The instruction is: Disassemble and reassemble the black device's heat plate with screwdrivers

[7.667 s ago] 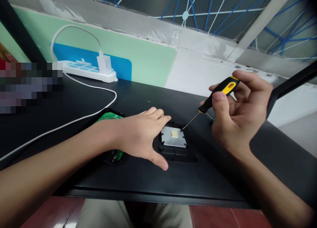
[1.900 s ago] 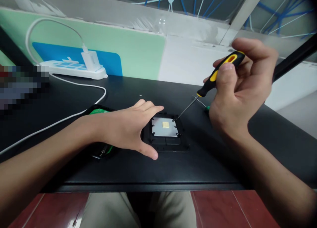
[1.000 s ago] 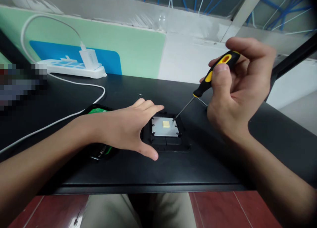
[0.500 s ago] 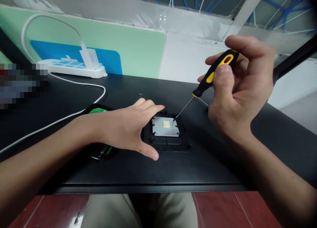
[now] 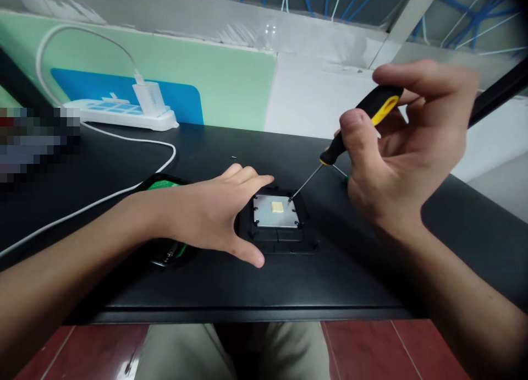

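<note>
At metal plate — screwdriver turned within right hand.

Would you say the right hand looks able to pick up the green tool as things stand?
Probably not readily: the right hand is holding the screwdriver, though the green tool lies close by, partly hidden behind that hand.

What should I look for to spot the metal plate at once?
On the black table, a black plastic frame lies between the left hand and right hand. The metal plate is the silver rectangle inside it. Unlike the green board, it bears a pale yellow square.
</note>
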The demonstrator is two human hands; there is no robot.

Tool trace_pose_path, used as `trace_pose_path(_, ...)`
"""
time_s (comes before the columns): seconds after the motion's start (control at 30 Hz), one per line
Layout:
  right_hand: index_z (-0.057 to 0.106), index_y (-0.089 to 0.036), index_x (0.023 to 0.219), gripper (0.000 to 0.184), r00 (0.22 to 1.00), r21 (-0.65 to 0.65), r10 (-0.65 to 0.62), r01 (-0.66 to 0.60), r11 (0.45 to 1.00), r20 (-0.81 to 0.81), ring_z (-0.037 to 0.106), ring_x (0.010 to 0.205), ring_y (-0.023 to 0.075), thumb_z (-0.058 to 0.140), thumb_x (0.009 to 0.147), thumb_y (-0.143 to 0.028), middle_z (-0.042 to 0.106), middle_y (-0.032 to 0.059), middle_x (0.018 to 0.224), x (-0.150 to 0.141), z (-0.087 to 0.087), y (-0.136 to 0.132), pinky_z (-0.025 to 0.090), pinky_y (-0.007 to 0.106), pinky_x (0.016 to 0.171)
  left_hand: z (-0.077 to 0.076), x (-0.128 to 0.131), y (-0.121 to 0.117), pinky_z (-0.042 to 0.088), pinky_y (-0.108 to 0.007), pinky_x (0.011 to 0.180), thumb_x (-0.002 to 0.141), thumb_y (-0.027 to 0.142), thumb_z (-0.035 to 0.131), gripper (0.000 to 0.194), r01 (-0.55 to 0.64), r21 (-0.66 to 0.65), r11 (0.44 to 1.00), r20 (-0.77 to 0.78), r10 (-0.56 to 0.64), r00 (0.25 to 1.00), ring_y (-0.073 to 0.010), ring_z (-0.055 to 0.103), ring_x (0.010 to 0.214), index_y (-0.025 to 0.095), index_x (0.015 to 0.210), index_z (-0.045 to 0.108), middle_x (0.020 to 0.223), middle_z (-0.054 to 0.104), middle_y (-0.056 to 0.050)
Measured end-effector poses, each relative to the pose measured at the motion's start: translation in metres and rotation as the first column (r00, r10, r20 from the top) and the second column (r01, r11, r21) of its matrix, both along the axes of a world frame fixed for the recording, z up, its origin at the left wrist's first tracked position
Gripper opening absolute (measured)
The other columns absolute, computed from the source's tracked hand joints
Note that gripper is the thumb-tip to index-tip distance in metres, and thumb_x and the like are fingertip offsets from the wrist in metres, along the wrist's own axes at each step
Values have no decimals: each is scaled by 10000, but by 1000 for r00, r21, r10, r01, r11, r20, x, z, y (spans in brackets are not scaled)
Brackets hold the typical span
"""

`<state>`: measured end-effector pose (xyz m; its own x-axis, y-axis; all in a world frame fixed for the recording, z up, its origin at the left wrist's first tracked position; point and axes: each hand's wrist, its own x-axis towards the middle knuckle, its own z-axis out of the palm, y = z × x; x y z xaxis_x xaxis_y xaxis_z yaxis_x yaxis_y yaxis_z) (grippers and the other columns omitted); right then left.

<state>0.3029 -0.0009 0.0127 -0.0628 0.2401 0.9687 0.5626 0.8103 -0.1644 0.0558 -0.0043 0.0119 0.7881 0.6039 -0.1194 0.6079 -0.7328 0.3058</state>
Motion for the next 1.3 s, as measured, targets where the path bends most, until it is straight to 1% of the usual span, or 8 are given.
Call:
trace_pose_path(0.07,635,-379,1291,398,1000,24,-2,2,1000,-5,578,864,100,664,929,-541,581,-3,1197,0,0,1,468,205,543,0,0,0,390,-519,1178,733,799,718,1226,2,3,1000,3,-2,1000,-443,233,1552,220,1666,172,1613,395,-153)
trace_pose_path(0.3,654,-364,1276,316,1000,-3,6,-6,1000,-29,588,902,100,654,967,-429,612,0,1239,-2,0,-1,545,206,613,0,-2,0,399,-489,1174,740,786,730,1244,4,3,1000,-5,-4,1000,-428,230,1550,192,1669,154,1620,381,-159)
trace_pose_path(0.5,610,-384,1334,351,995,-19,93,-94,995,-25,634,1023,141,610,988,-442,595,-2,1234,-4,-3,0,661,298,737,0,-2,0,375,-487,1191,725,801,734,1244,0,-6,1000,11,0,1000,-426,243,1545,204,1663,177,1611,397,-156)
trace_pose_path(0.67,605,-392,1316,350,988,-165,144,-151,975,-57,707,965,160,564,999,-535,656,18,1170,-4,-1,-4,677,313,690,1,-2,0,391,-475,1175,737,788,729,1226,9,5,1000,2,-9,1000,-422,256,1535,205,1661,174,1593,408,-153)
trace_pose_path(0.83,626,-394,1251,356,998,-76,65,-66,995,-22,672,1014,159,696,923,-513,606,-15,1216,-3,2,-5,667,283,741,0,-2,-1,384,-460,1181,742,781,737,1235,6,15,1000,1,-6,1000,-411,267,1527,181,1662,173,1580,418,-157)
trace_pose_path(0.9,624,-393,1262,337,998,-98,56,-58,994,-18,679,1013,151,673,945,-498,611,-27,1213,-3,3,-5,662,292,775,0,-1,-1,379,-461,1184,745,775,740,1234,2,14,1000,-5,-2,1000,-414,251,1535,181,1664,169,1598,398,-156)
trace_pose_path(1.07,605,-377,1327,350,980,-177,189,-197,964,-63,708,1030,164,494,1027,-520,643,-17,1173,1,3,-5,675,356,790,0,0,0,378,-488,1181,744,768,744,1226,-4,-3,1000,-6,4,1000,-433,228,1547,198,1664,169,1611,387,-153)
trace_pose_path(1.3,582,-388,1395,398,997,-78,-8,13,997,70,640,996,98,592,998,-352,603,-35,1326,4,1,-1,593,248,774,1,0,-1,394,-480,1176,738,772,747,1240,-5,0,1000,-7,5,1000,-420,239,1544,185,1665,170,1580,416,-161)
